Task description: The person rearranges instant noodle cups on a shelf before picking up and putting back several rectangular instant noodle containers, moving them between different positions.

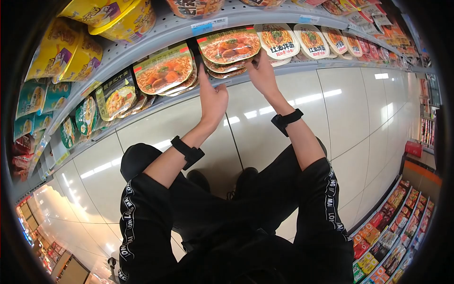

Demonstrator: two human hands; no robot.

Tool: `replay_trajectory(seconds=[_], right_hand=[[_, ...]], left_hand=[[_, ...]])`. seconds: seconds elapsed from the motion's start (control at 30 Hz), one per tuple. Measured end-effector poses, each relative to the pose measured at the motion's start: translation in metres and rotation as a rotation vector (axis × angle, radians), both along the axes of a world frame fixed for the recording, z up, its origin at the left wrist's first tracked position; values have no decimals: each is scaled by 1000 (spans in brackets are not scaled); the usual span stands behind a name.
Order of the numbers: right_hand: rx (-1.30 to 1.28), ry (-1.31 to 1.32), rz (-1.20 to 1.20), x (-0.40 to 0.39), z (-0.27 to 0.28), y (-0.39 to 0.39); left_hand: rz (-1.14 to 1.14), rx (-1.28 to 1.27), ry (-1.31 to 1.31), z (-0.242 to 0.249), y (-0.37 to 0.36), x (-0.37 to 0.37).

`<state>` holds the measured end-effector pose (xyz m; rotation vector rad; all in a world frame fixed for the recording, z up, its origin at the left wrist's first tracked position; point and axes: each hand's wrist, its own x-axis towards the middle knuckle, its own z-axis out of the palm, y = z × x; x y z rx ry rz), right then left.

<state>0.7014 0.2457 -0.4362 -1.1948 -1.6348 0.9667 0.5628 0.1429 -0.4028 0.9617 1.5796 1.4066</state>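
Observation:
A stack of instant noodle packs (229,46) with an orange noodle picture lies on the lower shelf, between my two hands. My left hand (213,100) is at its left side, fingers stretched up along the edge and the thumb apart. At the lower right corner, my right hand (263,75) has its thumb by the front edge and its fingers along the side. Both hands hold the stack from its sides; some fingertips are hidden. To the left lies a similar noodle pack stack (164,68), and white-lidded noodle packs (276,40) lie to the right.
Yellow noodle tubs (125,21) stand on the upper shelf, whose edge (246,22) runs just above the packs. Green packs (86,116) are farther left. Tiled floor (350,109) lies below. A rack of small packets (390,227) stands at the lower right.

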Motion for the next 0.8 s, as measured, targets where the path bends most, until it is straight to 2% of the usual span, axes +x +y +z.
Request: replay_trajectory(seconds=[0.03,0.1,0.17,0.23,0.3,0.4,0.5,0.57,0.63,0.7,0.8], right_hand=[[-1,0,-1,5,-4,2],[-280,-153,140,15,-7,6],[-295,-121,138,15,-21,8],[-311,-90,129,22,-31,8],[-482,69,164,14,-11,2],[-514,139,183,11,-3,4],[-382,137,187,8,-6,8],[-419,173,199,8,-4,13],[-459,206,211,13,0,16],[-645,266,297,19,8,20],[-626,264,377,24,8,20]], left_hand=[[-17,-83,11,-11,-1,2],[-32,-165,25,-26,0,1],[-76,-354,-96,-35,4,-4],[-53,-326,-168,-37,11,-7],[-28,-297,-232,-35,18,-11],[-124,-214,-260,-20,24,-14],[-107,-243,-387,-9,28,-15],[-20,-210,-597,-14,31,-20],[-35,-187,-609,-22,33,-22],[-70,-160,-653,-16,32,-22],[-95,-123,-637,-18,31,-23]])
